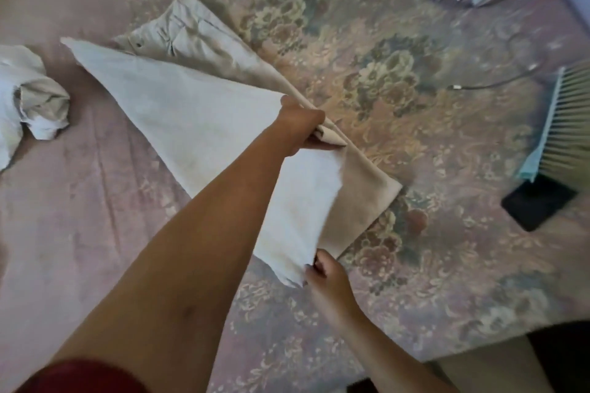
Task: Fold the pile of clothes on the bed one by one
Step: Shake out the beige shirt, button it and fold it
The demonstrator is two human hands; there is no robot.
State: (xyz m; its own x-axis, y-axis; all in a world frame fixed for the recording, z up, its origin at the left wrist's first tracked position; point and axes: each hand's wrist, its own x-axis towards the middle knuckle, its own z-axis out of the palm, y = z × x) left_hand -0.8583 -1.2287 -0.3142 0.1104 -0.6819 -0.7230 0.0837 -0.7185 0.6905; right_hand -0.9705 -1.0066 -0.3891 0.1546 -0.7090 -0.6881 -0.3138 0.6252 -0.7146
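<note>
Left hand point(305, 124) pinching trousers point(198, 41) edge, right hand point(325, 277) gripping hem

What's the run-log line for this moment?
item: beige cotton trousers | left hand: grips folded edge | right hand: pinches near corner | stage: mid-fold | waiting: crumpled white garment

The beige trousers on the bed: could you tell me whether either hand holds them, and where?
Both hold the beige cotton trousers: left hand grips the folded edge midway, right hand pinches the near corner.
</note>
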